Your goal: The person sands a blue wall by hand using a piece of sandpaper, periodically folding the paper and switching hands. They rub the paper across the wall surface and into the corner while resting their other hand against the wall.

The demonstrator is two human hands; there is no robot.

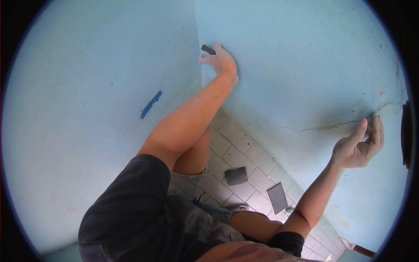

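Note:
My left hand is up against the light-blue wall, close to the corner. Between its thumb and fingers it holds a small folded piece of dark sandpaper. Pale dust coats the fingers. My right hand is lower on the same wall, palm turned upward, with thumb and fingers apart and nothing visible in it. Just above its fingertips runs a long crack in the paint. Whether the fingertips touch the wall is hard to see.
Two dark, flat rectangular sheets, one a sandpaper-like piece and one with a pale edge, lie on the tiled floor. The left wall has a dark-blue bare patch. A dark fixture stands at the right edge.

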